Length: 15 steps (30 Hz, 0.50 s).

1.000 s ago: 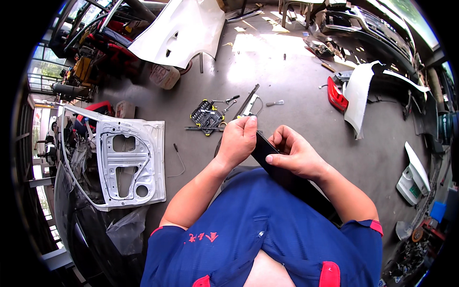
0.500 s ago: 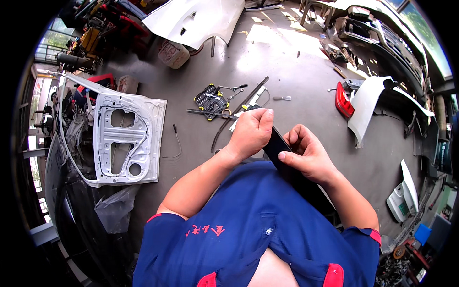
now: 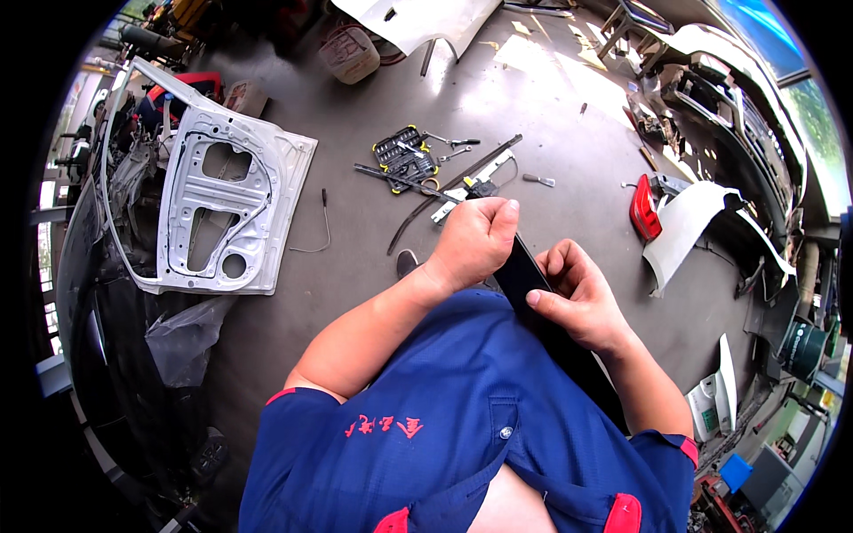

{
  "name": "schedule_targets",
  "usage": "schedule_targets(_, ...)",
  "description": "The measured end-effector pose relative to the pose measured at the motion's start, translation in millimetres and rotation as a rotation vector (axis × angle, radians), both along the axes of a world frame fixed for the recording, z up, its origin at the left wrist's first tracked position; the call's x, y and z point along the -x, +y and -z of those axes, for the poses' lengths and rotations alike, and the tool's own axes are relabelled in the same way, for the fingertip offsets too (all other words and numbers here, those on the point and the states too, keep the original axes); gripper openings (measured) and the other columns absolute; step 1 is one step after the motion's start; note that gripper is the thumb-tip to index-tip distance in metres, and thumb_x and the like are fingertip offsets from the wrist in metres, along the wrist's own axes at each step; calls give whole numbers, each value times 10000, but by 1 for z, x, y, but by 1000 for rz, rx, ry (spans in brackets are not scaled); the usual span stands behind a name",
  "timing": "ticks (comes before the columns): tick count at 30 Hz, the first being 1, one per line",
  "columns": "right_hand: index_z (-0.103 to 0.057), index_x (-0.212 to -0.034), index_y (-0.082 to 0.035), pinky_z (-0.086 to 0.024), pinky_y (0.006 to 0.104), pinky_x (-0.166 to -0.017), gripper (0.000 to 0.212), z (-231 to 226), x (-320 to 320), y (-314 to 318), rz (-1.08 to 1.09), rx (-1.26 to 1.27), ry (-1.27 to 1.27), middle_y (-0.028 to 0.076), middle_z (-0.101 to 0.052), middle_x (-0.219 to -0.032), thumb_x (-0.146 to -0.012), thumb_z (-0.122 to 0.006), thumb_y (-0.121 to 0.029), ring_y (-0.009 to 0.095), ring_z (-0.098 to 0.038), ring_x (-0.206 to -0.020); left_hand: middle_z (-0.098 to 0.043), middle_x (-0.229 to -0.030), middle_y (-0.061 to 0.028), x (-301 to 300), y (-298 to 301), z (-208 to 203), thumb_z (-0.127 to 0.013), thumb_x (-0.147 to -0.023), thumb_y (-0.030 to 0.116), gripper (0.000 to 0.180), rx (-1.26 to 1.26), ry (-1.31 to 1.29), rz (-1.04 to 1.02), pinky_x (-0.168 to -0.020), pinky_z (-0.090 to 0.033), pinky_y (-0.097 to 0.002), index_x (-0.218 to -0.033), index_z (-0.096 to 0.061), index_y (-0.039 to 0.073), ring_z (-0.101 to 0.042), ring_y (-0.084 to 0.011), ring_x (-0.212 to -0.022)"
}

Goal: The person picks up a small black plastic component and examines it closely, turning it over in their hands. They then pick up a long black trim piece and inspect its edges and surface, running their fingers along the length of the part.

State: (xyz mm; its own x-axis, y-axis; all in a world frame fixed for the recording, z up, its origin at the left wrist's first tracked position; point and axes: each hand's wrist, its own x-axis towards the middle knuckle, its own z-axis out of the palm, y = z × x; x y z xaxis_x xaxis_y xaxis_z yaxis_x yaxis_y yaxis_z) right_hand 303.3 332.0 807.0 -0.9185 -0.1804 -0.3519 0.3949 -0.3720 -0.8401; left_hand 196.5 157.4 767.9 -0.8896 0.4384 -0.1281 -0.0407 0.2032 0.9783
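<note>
A long, flat black trim piece [image 3: 518, 272] lies slantwise in front of my body, its lower part against my dark blue shirt. My left hand [image 3: 473, 243] is closed round its upper end, thumb upward. Lower down, my right hand [image 3: 582, 300] grips the near edge with the thumb on the face and the fingers curled. Beyond my left hand on the floor are long dark strips [image 3: 473, 178] and a white part with a yellow clip [image 3: 484, 182]. An open black tool case [image 3: 404, 158] with yellow corners lies to their left.
A white bare door shell [image 3: 240, 191] lies at left beside a dark car body. Small tools, a scraper [image 3: 539, 180] and a thin hooked rod [image 3: 325, 222], are on the grey floor. At right are a red tail light [image 3: 643, 209] and a white fender [image 3: 693, 226]; a bucket [image 3: 349, 55] stands far back.
My view has turned slightly, so the door shell, tool case and right-side parts sit at new places in the picture. Both hands keep their hold on the black trim piece.
</note>
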Motion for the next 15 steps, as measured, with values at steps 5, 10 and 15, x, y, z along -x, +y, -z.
schedule_targets(5, -402, -1026, -108, -457, 258, -851, 376, -4, 11, -34, -65, -2, -65, 6, -520, -1035, -902, -748, -34, 68, -504, -922, -499, -581, -79, 7, -36, 6, -538, -1060, 304, 471, -47, -15, -20, -566, -434, -383, -704, -546, -3, -441, -163, -561)
schedule_targets(10, -400, -1028, -107, -458, 255, -852, 383, -9, 30, -76, -69, -53, -51, 6, -517, -1032, -901, -752, -27, 74, -510, -951, -499, -576, -104, 33, -76, 4, -543, -1050, 295, 463, -85, 18, -3, -562, -433, -392, -704, -543, -13, -437, -170, -554)
schedule_targets(15, -401, -1028, -103, -461, 259, -839, 390, -22, 52, -131, 74, -44, -31, 13, -514, -1034, -893, -754, -4, 77, -515, -937, -500, -580, -117, 56, -116, -1, -547, -1041, 285, 452, -104, 6, -9, -563, -432, -402, -707, -540, -21, -437, -175, -555)
